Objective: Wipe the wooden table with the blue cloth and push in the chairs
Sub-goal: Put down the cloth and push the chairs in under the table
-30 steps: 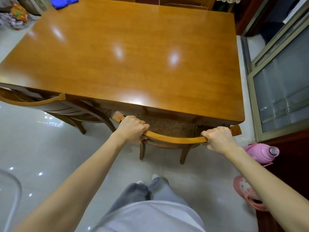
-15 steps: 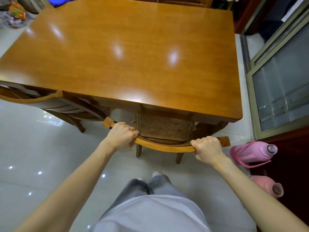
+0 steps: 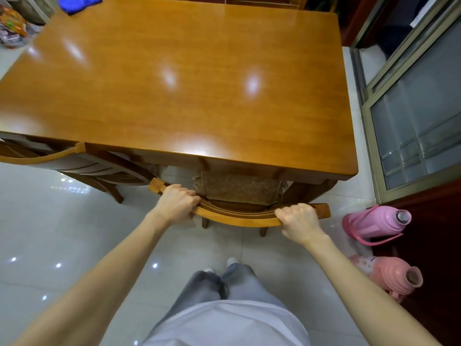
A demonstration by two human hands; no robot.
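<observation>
Two chairs show on the near side. The step in hand looks like the push-in, not the wipe.

- Table [image 3: 174,96] fills the upper frame. Its near edge runs across mid-frame.
- Floor [image 3: 62,233] is glossy tile. The open room is at lower left and behind the person. The right side is tight against a glazed door [image 3: 419,133].
- Centre chair [image 3: 237,218]: the seat and its cushion [image 3: 239,188] sit partly under the near edge. The curved top rail stands apart from that edge, so my call is not fully in.
- Second chair [image 3: 74,166], mid-left, is angled under the table. Its rail end is near the centre chair's left rail end but apart from it.
- Left hand [image 3: 177,206] grips the rail's left end, fingers [image 3: 192,196] curled over the top. Right hand [image 3: 299,221] grips the right end, fingers [image 3: 284,214] wrapped the same way.
- Two pink flasks [image 3: 376,222] [image 3: 391,275] lie on the floor at right. The upper one is near the rail's right end.
- Blue cloth [image 3: 79,3] lies at the table's far upper-left corner, cut by the frame. No hand is on it.

Next move, as I judge it: a straight, even push from both hands towards the top of the frame. Any skew right risks the table leg or the flasks; skew left risks the second chair. The second chair probably needs squaring afterwards.
</observation>
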